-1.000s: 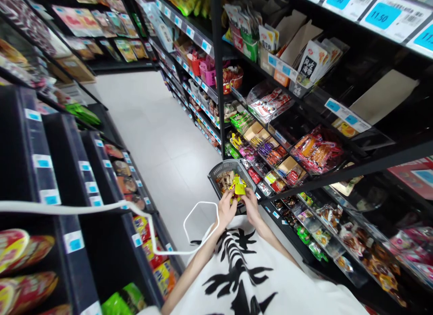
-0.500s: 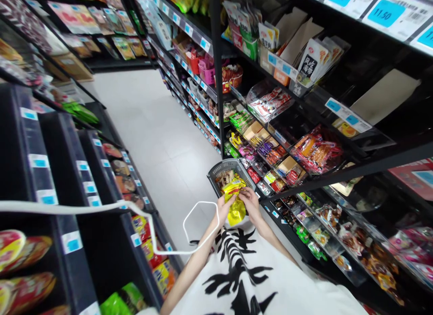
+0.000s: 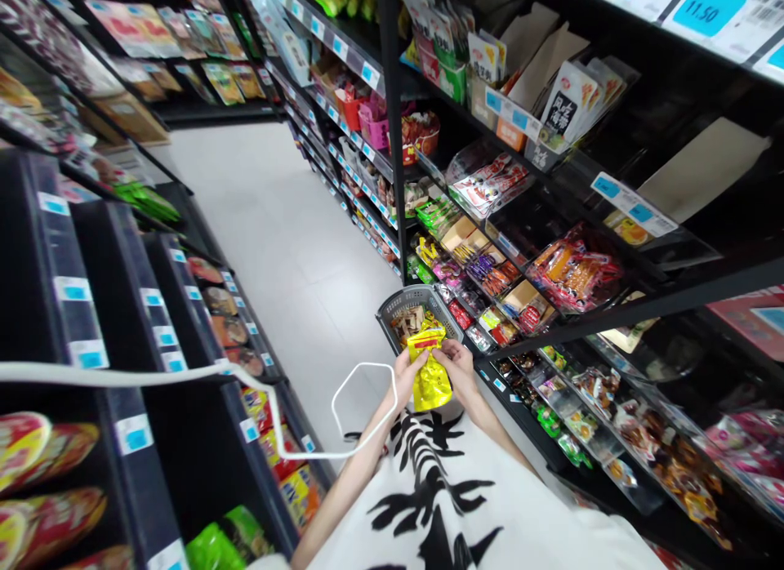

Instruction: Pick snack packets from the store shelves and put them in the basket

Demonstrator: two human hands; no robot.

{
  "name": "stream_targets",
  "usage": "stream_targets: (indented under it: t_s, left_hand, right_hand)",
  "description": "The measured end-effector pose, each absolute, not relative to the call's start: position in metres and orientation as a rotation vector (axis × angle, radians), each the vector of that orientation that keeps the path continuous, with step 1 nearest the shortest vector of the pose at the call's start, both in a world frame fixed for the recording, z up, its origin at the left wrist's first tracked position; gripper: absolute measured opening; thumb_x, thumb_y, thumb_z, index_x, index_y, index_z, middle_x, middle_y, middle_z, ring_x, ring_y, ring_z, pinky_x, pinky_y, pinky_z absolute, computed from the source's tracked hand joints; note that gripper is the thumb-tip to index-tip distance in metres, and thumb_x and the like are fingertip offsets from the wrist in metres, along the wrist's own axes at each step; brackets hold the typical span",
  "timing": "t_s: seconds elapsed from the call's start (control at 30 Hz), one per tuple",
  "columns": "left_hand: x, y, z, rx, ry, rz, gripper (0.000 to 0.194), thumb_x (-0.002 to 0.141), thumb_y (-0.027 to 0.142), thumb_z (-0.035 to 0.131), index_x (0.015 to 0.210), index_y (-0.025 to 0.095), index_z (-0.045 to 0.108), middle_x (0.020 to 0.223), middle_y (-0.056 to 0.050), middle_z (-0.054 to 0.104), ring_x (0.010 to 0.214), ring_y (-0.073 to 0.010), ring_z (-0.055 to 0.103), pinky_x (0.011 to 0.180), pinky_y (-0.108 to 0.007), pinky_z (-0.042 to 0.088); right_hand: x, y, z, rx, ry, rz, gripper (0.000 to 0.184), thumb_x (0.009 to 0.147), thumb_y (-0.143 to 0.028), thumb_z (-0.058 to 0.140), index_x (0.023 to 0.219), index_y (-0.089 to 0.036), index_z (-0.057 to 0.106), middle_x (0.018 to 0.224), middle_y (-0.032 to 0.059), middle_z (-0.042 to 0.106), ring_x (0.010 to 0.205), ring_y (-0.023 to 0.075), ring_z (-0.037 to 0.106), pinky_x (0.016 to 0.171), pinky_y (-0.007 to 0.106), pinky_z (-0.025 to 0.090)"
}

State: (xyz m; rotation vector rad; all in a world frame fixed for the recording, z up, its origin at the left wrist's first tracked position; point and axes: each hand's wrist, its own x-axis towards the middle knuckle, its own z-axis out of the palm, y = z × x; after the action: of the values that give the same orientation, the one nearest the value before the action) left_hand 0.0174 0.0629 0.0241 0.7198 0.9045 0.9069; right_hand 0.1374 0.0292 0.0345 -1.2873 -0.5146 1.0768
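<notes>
A shiny yellow snack packet [image 3: 431, 384] with a red band near its top is held between my two hands, in front of my body. My left hand [image 3: 407, 372] grips its left edge, thumb on the front. On the right edge, my right hand [image 3: 456, 362] pinches the packet with thumb and fingers. Just beyond them is a grey plastic basket [image 3: 387, 299] with slotted sides. Small brownish packets [image 3: 409, 321] and some yellow packaging lie inside it. The packet and my hands cover the basket's near side.
A shelf rack with small snack packs [image 3: 490, 268] runs close along my right. Dark tiered shelves [image 3: 116, 374] with noodle packs stand on the left. Between them stretches a pale tiled floor [image 3: 269, 202]. A white bent wire [image 3: 275, 415] crosses the lower left.
The yellow packet has been straightened and turned flatter toward me, so more of its front shows. Both hands keep hold of it, with the right hand shifted slightly rightward.
</notes>
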Motion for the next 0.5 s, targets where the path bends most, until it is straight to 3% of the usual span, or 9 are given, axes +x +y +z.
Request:
stream_targets:
  t_s: [0.2, 0.5]
  left_hand:
    - [0.02, 0.065, 0.019, 0.75, 0.944, 1.003, 0.043, 0.082, 0.05, 0.069, 0.109, 0.018, 0.069, 0.11, -0.009, 0.075, 0.102, -0.0241, 0.069, 0.086, -0.033, 0.055]
    - [0.017, 0.069, 0.024, 0.743, 1.01, 1.026, 0.037, 0.078, 0.049, 0.073, 0.096, 0.016, 0.073, 0.089, -0.004, 0.076, 0.078, -0.0179, 0.069, 0.072, -0.026, 0.052]
  right_hand:
    - [0.14, 0.03, 0.03, -1.209, -0.405, 1.127, 0.033, 0.064, -0.035, 0.085, 0.084, -0.021, 0.062, 0.079, -0.0013, 0.068, 0.072, 0.0163, 0.064, 0.073, 0.03, 0.051]
    - [0.141, 0.032, 0.021, -1.193, -0.329, 1.098, 0.035, 0.058, -0.027, 0.088, 0.084, -0.02, 0.066, 0.085, -0.0005, 0.069, 0.079, 0.0152, 0.064, 0.078, 0.027, 0.051]
